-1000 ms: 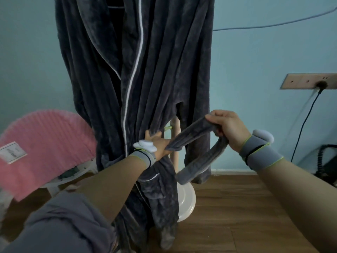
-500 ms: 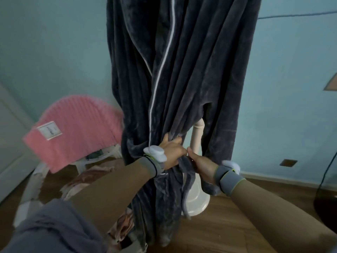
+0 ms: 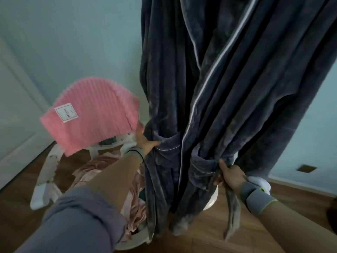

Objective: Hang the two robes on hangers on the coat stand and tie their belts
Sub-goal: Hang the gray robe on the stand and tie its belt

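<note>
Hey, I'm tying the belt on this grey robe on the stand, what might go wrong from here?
The belt is wrapped but shows no knot; if your right hand lets go of it, the wrap may slacken. Your left hand grips the grey robe at the far side, so a hard tug could drag it askew. The loose belt tail hangs near the floor.

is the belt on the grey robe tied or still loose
Loose, as far as it shows. The belt wraps the grey robe, but its free end hangs from the right hand; no knot shows.
</note>
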Action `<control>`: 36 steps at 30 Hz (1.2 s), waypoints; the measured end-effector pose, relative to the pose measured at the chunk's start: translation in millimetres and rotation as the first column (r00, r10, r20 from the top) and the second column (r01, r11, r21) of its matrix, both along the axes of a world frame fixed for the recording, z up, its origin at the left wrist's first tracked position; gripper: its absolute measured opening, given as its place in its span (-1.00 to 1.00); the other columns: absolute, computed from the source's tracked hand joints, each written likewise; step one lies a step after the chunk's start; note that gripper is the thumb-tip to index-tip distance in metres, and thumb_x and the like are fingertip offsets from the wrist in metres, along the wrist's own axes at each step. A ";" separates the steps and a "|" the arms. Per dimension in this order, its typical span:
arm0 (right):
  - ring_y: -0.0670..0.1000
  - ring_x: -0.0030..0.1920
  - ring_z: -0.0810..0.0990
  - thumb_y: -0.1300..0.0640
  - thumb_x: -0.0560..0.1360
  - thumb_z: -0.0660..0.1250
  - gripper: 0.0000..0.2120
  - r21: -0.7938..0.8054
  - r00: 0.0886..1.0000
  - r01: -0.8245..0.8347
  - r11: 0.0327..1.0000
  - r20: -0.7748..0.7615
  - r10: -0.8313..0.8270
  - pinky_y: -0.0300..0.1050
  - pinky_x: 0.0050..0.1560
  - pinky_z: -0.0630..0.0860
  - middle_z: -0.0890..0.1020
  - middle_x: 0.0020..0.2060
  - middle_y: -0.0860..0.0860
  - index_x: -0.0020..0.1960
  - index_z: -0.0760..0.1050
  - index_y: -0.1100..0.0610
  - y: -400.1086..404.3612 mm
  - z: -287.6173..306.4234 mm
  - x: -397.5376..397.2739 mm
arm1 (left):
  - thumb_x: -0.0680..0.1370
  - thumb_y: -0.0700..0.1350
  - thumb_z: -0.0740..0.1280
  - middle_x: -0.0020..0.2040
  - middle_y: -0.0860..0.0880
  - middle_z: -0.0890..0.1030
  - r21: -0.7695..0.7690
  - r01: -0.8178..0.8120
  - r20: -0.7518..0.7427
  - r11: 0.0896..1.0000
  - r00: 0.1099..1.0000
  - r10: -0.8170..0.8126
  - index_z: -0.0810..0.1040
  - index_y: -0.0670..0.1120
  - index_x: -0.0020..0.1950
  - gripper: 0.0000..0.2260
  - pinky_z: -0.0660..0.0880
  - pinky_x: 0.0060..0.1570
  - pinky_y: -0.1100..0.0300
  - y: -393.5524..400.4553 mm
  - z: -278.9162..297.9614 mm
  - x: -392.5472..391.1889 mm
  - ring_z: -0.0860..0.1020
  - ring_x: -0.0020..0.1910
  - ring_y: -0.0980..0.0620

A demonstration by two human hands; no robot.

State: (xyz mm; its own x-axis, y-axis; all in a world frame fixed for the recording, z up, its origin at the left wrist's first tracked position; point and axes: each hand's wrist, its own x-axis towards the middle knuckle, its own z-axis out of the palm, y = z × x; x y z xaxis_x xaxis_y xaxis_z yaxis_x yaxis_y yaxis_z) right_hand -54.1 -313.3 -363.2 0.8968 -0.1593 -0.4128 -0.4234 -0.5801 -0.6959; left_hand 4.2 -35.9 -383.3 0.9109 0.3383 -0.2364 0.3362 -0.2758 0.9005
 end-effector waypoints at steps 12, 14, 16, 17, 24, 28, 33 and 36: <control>0.04 0.19 0.48 0.24 0.33 0.51 -0.40 0.367 0.991 -0.132 0.921 0.076 0.111 -0.13 0.18 0.41 0.52 0.15 0.03 0.31 0.37 0.21 65.6 -22.6 2.3 | 0.41 -0.27 0.34 0.17 0.00 0.51 -0.402 0.338 -0.150 0.851 0.893 -0.425 0.44 -0.04 0.23 -0.59 0.40 0.17 0.15 -79.3 -9.6 -36.5 0.44 0.19 0.00; 0.01 0.20 0.45 0.28 0.34 0.48 -0.43 0.353 0.989 -0.127 0.927 0.116 0.091 -0.18 0.14 0.36 0.49 0.10 0.01 0.29 0.36 0.23 68.8 -23.0 12.6 | 0.43 -0.29 0.32 0.26 -0.02 0.50 -0.476 0.324 -0.174 0.818 0.877 -0.449 0.41 -0.06 0.30 -0.55 0.37 0.30 0.09 -81.1 -18.3 -44.0 0.43 0.24 -0.02; 0.12 0.20 0.52 0.28 0.32 0.49 -0.52 0.239 0.983 -0.139 0.961 0.150 0.105 -0.08 0.10 0.42 0.57 0.07 0.11 0.21 0.45 0.30 68.9 -31.0 21.1 | 0.41 -0.27 0.31 0.37 -0.13 0.42 -0.445 0.368 -0.144 0.816 0.870 -0.471 0.39 -0.14 0.37 -0.49 0.31 0.38 0.07 -85.5 -25.4 -49.7 0.38 0.32 -0.07; 0.17 0.15 0.55 0.26 0.34 0.48 -0.59 0.152 0.981 -0.149 0.977 0.150 0.126 -0.03 0.08 0.46 0.61 0.02 0.17 0.15 0.50 0.32 69.7 -33.2 23.1 | 0.40 -0.27 0.31 0.40 -0.14 0.35 -0.363 0.399 -0.120 0.842 0.876 -0.467 0.41 -0.16 0.36 -0.49 0.28 0.37 0.12 -86.8 -29.4 -50.6 0.32 0.35 -0.09; 0.28 0.04 0.57 0.30 0.42 0.38 -0.75 -0.019 0.989 -0.018 1.000 0.143 0.021 0.07 -0.04 0.45 0.62 0.00 0.33 0.05 0.52 0.40 39.4 -38.4 35.2 | 0.37 -0.28 0.21 0.12 -0.23 0.47 0.044 0.068 -0.085 0.997 0.994 -0.064 0.42 -0.18 0.10 -0.70 0.41 0.19 -0.03 -55.8 -96.9 -39.6 0.47 0.12 -0.21; 0.23 0.08 0.54 0.31 0.45 0.36 -0.70 -0.042 0.983 -0.050 0.998 0.172 0.056 -0.06 -0.08 0.34 0.58 0.02 0.23 0.14 0.47 0.39 33.6 -37.3 37.1 | 0.49 -0.21 0.24 0.48 -0.01 0.28 0.200 0.567 -0.357 0.799 0.802 -0.480 0.07 0.12 0.50 -0.35 0.38 0.33 0.03 -55.1 -97.7 -13.7 0.37 0.38 -0.16; 0.12 -0.02 0.53 0.21 0.42 0.42 -0.66 -0.056 0.972 -0.153 0.987 0.174 0.160 -0.12 -0.09 0.34 0.57 -0.08 0.13 0.16 0.50 0.29 37.0 -40.9 28.2 | 0.53 -0.06 0.25 0.37 -0.17 0.43 -0.001 0.734 -0.532 0.680 0.575 -0.621 0.40 -0.11 0.35 -0.60 0.38 0.30 0.01 -99.4 -119.2 -34.4 0.44 0.30 -0.17; 0.05 -0.13 0.52 0.05 0.40 0.45 -0.73 -0.162 0.936 -0.330 0.930 0.073 0.345 -0.21 -0.27 0.37 0.54 -0.28 0.01 0.00 0.51 0.18 26.3 -27.5 28.6 | 0.51 -0.16 0.27 0.25 -0.20 0.53 -0.088 0.542 -0.356 0.836 0.767 -0.534 0.49 -0.20 0.26 -0.68 0.44 0.13 0.07 -103.7 -90.4 -35.3 0.50 0.22 -0.17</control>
